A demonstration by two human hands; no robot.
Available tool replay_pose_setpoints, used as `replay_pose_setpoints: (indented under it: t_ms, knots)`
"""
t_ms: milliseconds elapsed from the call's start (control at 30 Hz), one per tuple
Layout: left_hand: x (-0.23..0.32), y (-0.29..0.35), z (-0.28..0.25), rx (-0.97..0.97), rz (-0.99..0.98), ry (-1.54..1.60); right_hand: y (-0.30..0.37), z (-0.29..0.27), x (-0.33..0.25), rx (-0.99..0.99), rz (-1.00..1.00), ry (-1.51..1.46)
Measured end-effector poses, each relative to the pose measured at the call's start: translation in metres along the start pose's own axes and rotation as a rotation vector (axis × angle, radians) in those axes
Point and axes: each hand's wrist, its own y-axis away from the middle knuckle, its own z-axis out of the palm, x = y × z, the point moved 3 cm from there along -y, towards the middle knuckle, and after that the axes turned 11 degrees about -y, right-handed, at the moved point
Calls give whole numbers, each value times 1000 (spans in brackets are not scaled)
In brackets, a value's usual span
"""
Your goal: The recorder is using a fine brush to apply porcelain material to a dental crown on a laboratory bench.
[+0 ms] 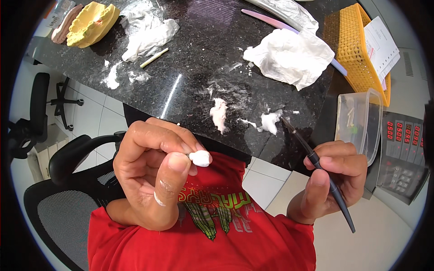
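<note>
My left hand (147,176) is closed, pinching a small white tooth-shaped piece (200,158) between thumb and fingertips. White smears mark that thumb. Held in my right hand (337,174) is a slim dark brush (335,192), its fine tip slanting up and left. The tip meets the right edge of a white paste blob (270,122) on the black speckled countertop (194,90); from above I cannot tell how firmly it touches. To the left of that blob lies a pinkish-white paste heap (219,115), with thin smears around it.
Crumpled white tissues (291,56) cover part of a long pink-purple tool (266,19). Farther left are another tissue (147,34), a short pale stick (154,58) and a yellow dental model (92,25). Rightward stand a yellow basket (352,49), a clear plastic box (357,117) and a keypad device (402,153).
</note>
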Motion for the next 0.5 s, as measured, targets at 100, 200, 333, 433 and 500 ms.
replay_pose_setpoints:
  t_ms: [100, 200, 333, 433, 500]
  knots:
    - [1, -1, 0, -8, -2, -13, -1, 1, 0, -27, -15, 15]
    - [1, 0, -1, -13, -5, -18, 0, 3, -1, -44, -20, 23]
    - [2, 0, -4, -12, -36, -12, 0, 1, 1, -82, -25, -14]
    - [6, -2, -8, -43, -88, 20, -4, -3, 2, -90, -22, -136]
    - [7, -7, -6, -63, -58, 109, -7, -4, -2, -190, -55, -174]
